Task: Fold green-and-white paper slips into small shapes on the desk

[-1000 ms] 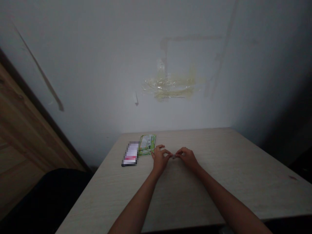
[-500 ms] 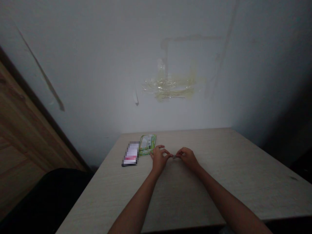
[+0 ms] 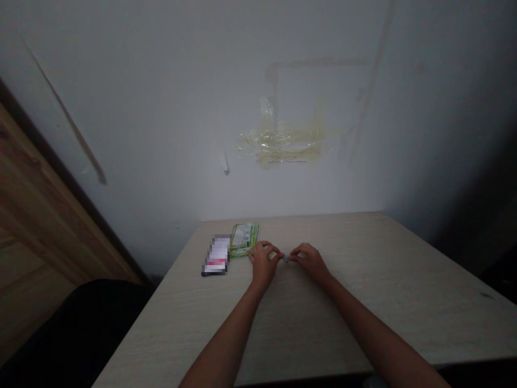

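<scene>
Between my two hands is a small pale greyish item (image 3: 286, 258), too small and dim to name. My left hand (image 3: 264, 261) pinches its left end between thumb and fingertips. From the other side, the thumb and fingers of my right hand (image 3: 310, 260) pinch its right end. Both hands are low over the light wooden table (image 3: 307, 334). Just left of my left hand lies a green and white packet (image 3: 244, 237), whose lower right corner is close to my fingers.
A phone (image 3: 217, 256) with a blurred-out screen lies left of the packet. Behind the table rises a white wall (image 3: 161, 108) with clear tape (image 3: 278, 143) stuck on it. A dark rounded shape (image 3: 89, 328) stands at the table's left, near wooden boards (image 3: 36, 178).
My fingers have shifted slightly left, and a little more of the small item shows between them. The packet and the phone have stayed in place.
</scene>
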The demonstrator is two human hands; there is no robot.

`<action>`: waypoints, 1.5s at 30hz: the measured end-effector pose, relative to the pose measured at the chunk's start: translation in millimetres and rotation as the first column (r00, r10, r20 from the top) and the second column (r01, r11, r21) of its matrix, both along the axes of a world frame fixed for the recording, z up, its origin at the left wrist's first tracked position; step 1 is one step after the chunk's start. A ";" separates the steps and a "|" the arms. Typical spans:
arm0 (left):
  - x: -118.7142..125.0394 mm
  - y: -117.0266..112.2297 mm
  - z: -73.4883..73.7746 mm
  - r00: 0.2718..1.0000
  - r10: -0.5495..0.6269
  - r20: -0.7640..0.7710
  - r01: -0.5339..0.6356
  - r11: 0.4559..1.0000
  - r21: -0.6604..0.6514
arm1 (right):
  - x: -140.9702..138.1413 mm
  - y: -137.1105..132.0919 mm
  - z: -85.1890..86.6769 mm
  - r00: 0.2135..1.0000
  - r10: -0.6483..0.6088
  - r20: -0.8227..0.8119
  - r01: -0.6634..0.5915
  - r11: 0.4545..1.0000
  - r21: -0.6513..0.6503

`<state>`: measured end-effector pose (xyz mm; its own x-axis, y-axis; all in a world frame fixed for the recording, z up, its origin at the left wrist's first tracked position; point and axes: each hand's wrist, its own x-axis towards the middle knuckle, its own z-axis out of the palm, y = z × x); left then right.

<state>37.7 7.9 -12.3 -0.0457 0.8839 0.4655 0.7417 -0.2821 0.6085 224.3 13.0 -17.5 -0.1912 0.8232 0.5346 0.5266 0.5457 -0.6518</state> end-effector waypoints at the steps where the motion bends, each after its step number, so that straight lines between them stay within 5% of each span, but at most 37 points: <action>1: 0.0 -0.3 0.1 1.000 0.003 -0.002 -0.003 1.000 0.000 | -0.1 -0.2 0.1 1.000 0.005 -0.003 -0.005 1.000 -0.006; 7: 0.2 -2.2 1.3 1.000 -0.016 -0.016 0.016 1.000 0.011 | -1.2 -2.3 0.2 1.000 0.020 -0.012 -0.021 0.999 -0.041; 15: 4.7 -2.2 -3.8 1.000 -0.007 -0.015 0.007 1.000 -0.029 | 0.6 3.6 -8.5 0.990 -0.138 -0.027 0.136 0.988 -0.073; 26: 11.8 -2.9 -10.3 0.998 -0.044 -0.038 0.040 0.993 -0.109 | 1.7 7.5 -19.2 0.995 -0.060 -0.077 0.045 0.983 -0.178; 36: 11.2 -2.8 -13.8 0.998 -0.051 -0.048 0.046 0.994 -0.095 | 4.2 13.4 -26.3 0.990 -0.127 -0.066 0.112 0.974 -0.198; 45: 11.5 1.0 -17.9 0.998 -0.038 -0.045 0.032 0.990 -0.137 | 3.9 14.2 -19.5 0.995 0.017 -0.097 -0.042 0.963 -0.264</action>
